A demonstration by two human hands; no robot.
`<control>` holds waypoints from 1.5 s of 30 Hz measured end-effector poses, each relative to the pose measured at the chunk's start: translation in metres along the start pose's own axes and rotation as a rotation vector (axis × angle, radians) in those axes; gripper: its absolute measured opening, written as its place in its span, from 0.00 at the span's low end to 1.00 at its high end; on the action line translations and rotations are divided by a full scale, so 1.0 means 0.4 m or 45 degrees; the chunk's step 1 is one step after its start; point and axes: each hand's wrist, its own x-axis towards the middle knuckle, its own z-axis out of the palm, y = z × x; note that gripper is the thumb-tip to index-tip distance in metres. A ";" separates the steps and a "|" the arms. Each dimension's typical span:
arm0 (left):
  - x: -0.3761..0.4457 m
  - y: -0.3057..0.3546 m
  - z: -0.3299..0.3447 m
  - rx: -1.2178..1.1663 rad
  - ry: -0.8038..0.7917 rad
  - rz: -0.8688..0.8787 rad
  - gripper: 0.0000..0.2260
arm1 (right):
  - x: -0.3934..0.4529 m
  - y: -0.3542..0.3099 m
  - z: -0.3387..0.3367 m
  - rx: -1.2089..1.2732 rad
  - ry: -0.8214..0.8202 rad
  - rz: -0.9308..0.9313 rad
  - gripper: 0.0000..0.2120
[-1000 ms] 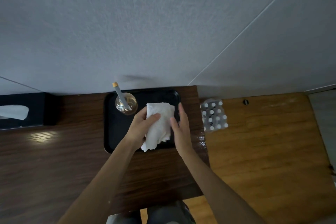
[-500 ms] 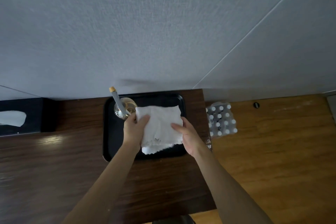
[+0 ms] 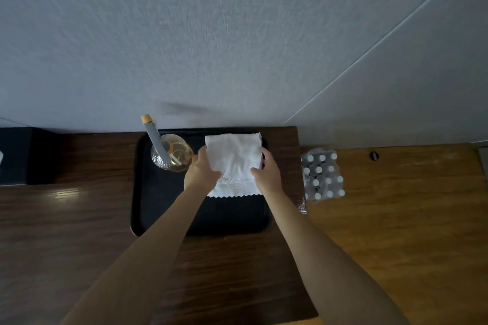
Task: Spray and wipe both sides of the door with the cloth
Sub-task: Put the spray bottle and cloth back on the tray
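A white cloth (image 3: 233,158) with a scalloped edge lies spread flat on the right half of a black tray (image 3: 153,208). My left hand (image 3: 200,170) grips its left edge and my right hand (image 3: 266,173) grips its right edge. A clear round spray bottle (image 3: 175,157) of yellowish liquid, with a grey neck and a tan cap, stands on the tray's far left corner, just left of my left hand. No door is in view.
The tray rests on a dark wooden table (image 3: 79,232) against a grey wall (image 3: 237,34). A black tissue box (image 3: 15,155) sits at the far left. A shrink-wrapped pack of small bottles (image 3: 320,174) stands on the wooden floor (image 3: 409,219) to the right.
The cloth was bunched in my left hand; both hands have opened it out and laid it flat, further back on the tray. The view has shifted slightly.
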 end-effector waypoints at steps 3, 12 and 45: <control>-0.022 -0.021 0.032 0.066 0.102 -0.093 0.26 | -0.022 0.013 0.030 -0.398 0.064 -0.094 0.31; -0.044 -0.036 0.052 -0.143 0.195 -0.205 0.04 | -0.063 0.064 0.057 -1.034 0.287 -0.530 0.27; -0.125 -0.126 0.104 -0.397 0.265 -0.392 0.09 | -0.044 0.242 -0.024 -0.894 0.197 -1.018 0.17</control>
